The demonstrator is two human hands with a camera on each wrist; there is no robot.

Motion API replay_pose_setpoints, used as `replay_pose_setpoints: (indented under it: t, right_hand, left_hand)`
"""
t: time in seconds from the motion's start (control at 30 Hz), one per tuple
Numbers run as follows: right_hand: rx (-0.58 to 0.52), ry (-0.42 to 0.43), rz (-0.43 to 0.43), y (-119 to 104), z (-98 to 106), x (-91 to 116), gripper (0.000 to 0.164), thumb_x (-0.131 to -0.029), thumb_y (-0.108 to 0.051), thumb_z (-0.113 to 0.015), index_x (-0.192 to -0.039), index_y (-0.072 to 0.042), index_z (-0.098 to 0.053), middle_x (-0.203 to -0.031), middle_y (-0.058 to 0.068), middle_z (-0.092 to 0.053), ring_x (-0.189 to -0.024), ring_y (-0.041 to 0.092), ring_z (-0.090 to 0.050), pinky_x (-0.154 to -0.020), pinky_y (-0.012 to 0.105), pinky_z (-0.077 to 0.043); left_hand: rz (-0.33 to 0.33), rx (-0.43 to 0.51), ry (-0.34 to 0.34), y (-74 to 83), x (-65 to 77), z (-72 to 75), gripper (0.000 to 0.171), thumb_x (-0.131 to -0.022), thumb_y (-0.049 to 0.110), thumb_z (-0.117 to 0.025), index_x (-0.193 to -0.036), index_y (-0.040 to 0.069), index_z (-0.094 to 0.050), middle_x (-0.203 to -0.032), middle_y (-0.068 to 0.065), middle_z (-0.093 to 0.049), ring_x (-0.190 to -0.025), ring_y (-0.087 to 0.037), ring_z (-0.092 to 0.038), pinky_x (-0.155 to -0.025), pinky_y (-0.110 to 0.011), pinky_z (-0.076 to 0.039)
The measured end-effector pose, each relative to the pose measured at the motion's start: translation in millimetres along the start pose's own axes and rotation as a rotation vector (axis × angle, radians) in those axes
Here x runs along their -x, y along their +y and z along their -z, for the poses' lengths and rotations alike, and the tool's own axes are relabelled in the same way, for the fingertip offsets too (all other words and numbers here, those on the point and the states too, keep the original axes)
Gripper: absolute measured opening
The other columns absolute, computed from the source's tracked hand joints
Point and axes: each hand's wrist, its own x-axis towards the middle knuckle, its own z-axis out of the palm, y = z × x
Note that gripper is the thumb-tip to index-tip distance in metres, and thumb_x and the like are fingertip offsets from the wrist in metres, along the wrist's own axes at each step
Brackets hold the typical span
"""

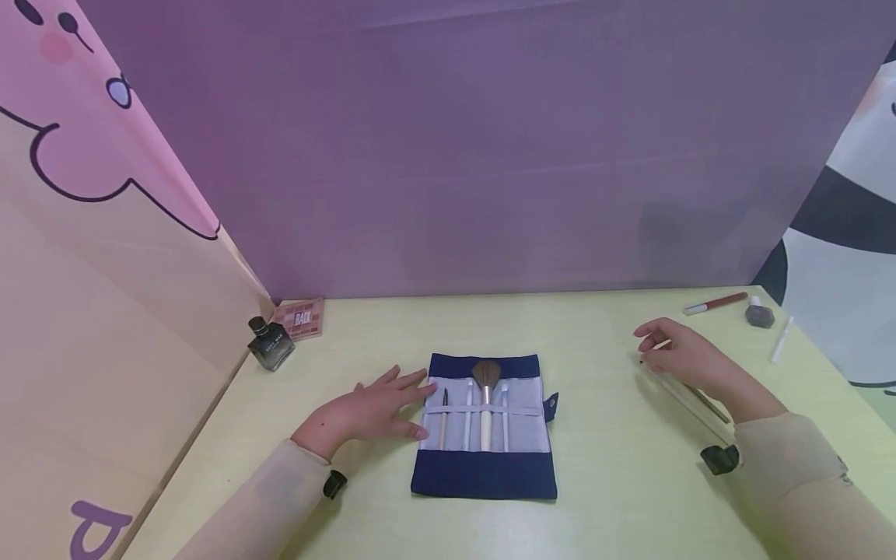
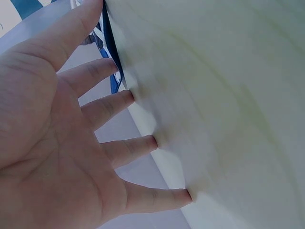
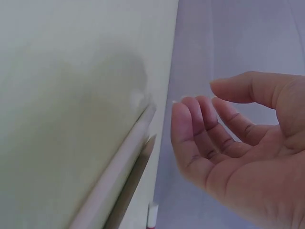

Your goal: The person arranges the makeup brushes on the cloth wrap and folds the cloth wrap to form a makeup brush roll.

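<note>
Four brushes [image 1: 486, 383] lie side by side in an unrolled navy-and-white case [image 1: 483, 476] at the middle of the tabletop [image 1: 595, 498], the widest with a fluffy brown head; a pale strap [image 1: 458, 409] runs across their handles, and a navy tab [image 1: 551, 407] sticks out on the right side; the person's hands are well apart, one at the case and one off to the right of it. The left hand [image 1: 371, 414] has its fingers spread, the nearest ones touching the left edge of the case; the right hand [image 1: 684, 362] is loosely curved, clear of two slim sticks, one pale [image 3: 112, 176] and one brown [image 3: 133, 183], which lie close together below it. From where I stand, a dark glass bottle [image 1: 271, 347] and a pink palette [image 1: 299, 319] sit at the far left; at the far right are a red-and-white tube [image 1: 717, 302], a small grey bottle [image 1: 759, 314] and a thin white stick [image 1: 782, 340]; a purple cloth [image 1: 448, 155] hangs behind everything.
</note>
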Motion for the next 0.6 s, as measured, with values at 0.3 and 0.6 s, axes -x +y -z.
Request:
replay_pose_setpoints:
  t: [0.3, 0.6]
  right_hand:
    - [0.028, 0.023, -0.023, 24.9, 3.9, 15.6, 0.045, -0.103, -0.008, -0.063, -0.141, 0.01, -0.049, -0.12, 0.024, -0.066, -0.099, 0.014, -0.066, -0.076, 0.022, -0.054]
    - [0.134, -0.045, -0.043, 29.7, 6.5, 20.0, 0.047, -0.098, -0.006, -0.067, -0.14, 0.008, -0.05, -0.117, 0.021, -0.065, -0.104, 0.026, -0.065, -0.08, 0.027, -0.052]
  left_hand:
    - [-0.005, -0.007, -0.014, -1.0, -1.6, -0.6, 0.08, -0.098, 0.058, -0.07, -0.167, 0.032, -0.037, -0.182, -0.001, -0.02, -0.168, -0.048, -0.009, -0.116, -0.092, -0.015]
    - [-0.008, -0.003, -0.013, -1.8, -1.6, -0.4, 0.081, -0.099, 0.057, -0.069, -0.168, 0.031, -0.037, -0.182, -0.003, -0.02, -0.168, -0.049, -0.01, -0.115, -0.093, -0.016]
